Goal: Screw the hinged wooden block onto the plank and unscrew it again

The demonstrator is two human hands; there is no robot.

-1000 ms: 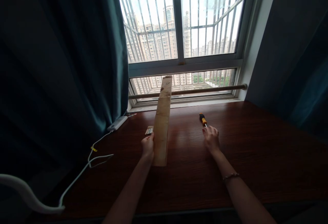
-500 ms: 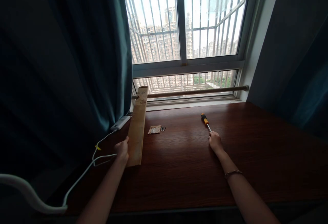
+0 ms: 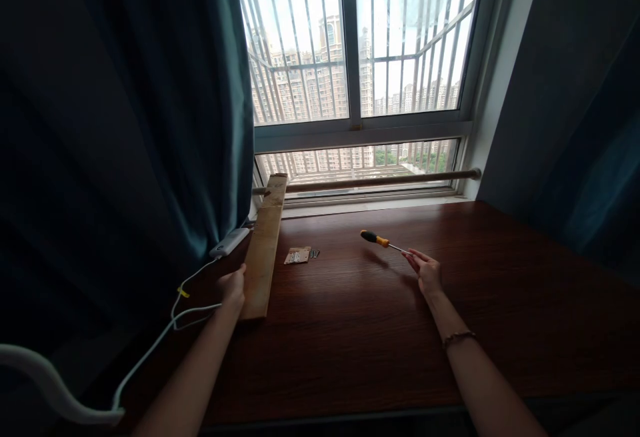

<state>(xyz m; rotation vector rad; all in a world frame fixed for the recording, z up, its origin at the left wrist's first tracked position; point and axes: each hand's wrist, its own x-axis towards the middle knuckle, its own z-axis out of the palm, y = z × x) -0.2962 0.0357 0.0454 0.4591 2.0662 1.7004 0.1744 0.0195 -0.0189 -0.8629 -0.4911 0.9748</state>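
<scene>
My left hand (image 3: 233,288) is closed on the near left edge of a long wooden board (image 3: 263,250). The board lies lengthwise, its far end by the window rail. With my right hand (image 3: 426,272) I pinch a screwdriver (image 3: 377,240) by the tip of its metal shaft. Its black and yellow handle points left, lifted off the tabletop with a shadow below. To the right of the board lies a small tan piece with a metal hinge (image 3: 297,256) on it. Several screws (image 3: 315,253) rest beside that piece.
The dark reddish-brown table (image 3: 340,344) runs up to a barred window. At left are a white power strip (image 3: 229,242), a white cable (image 3: 155,350) and a blue curtain (image 3: 200,124). A round rail (image 3: 380,182) crosses the window's lower part.
My right hand has raised the screwdriver and swung its handle to the left. The left hand keeps its hold on the board, and the view has shifted slightly.
</scene>
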